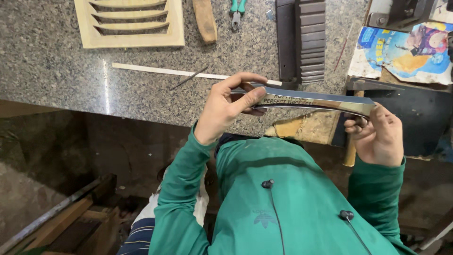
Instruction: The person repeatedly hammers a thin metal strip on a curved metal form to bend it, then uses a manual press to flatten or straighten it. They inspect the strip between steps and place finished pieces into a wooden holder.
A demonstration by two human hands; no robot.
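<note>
I hold a thin shiny strip (311,101) edge-up over the desk (56,56), left hand (226,106) pinching one end, right hand (377,134) curled shut on the other. Step: sighting along it. Next likely calls for a steady, level grip. Strip looks glossy, slightly bowed, printed.

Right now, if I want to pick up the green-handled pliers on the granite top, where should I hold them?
Probably by the two green handles, coming from above. The pliers lie flat on the granite countertop, jaws pointing toward the person, handles running off the top edge of the picture. The wooden block lies close beside them, so a sideways approach looks cramped.
</note>
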